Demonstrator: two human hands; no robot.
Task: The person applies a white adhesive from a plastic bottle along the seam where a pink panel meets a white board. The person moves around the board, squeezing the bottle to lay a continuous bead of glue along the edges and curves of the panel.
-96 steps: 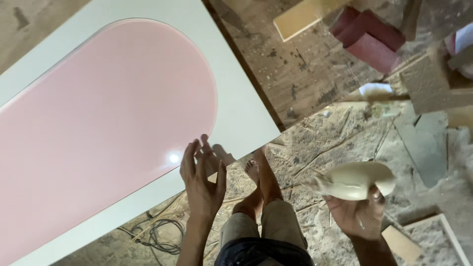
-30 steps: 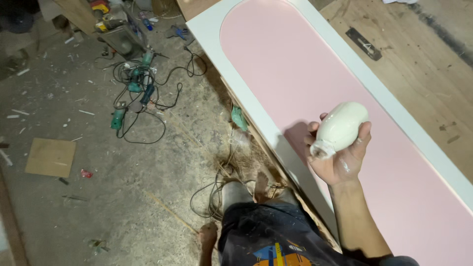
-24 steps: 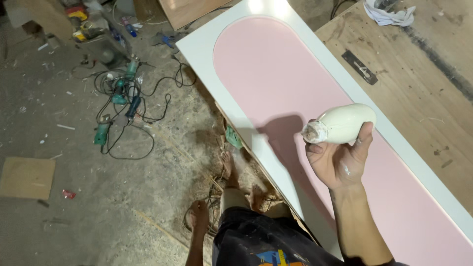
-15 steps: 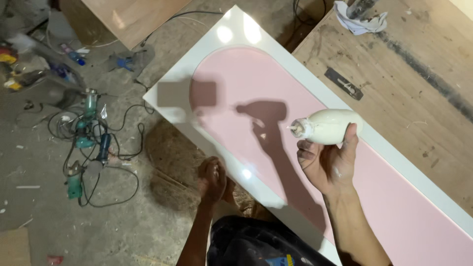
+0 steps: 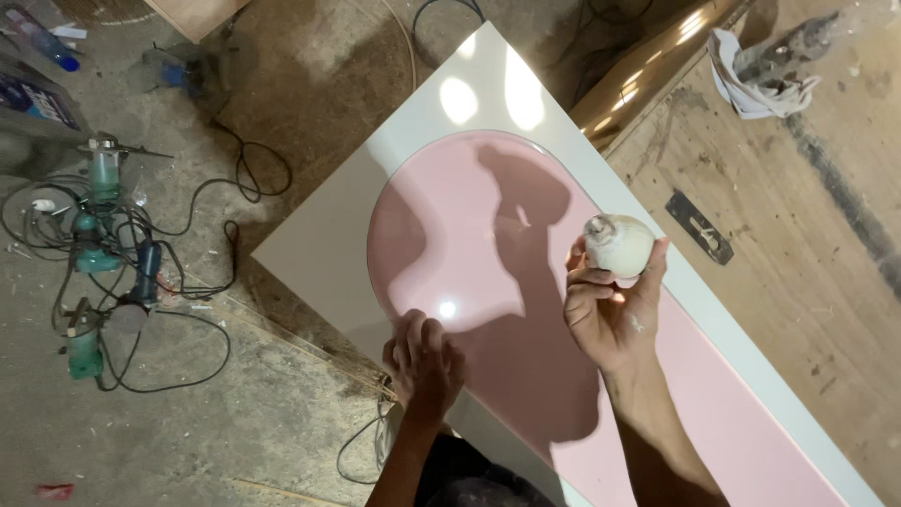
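We've got a rough wooden workbench on the right, with a long white panel carrying a rounded glossy pink inlay lying across its near edge and sticking out over the floor. Sitting straight on the bench boards are a crumpled grey rag up top and a small dark metal plate just beside the panel's edge. Down on the dusty concrete floor we see green power tools tangled in black cables.

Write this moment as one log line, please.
left hand: flat on pink panel | right hand: holds cream bottle above panel | floor: power tools, cables
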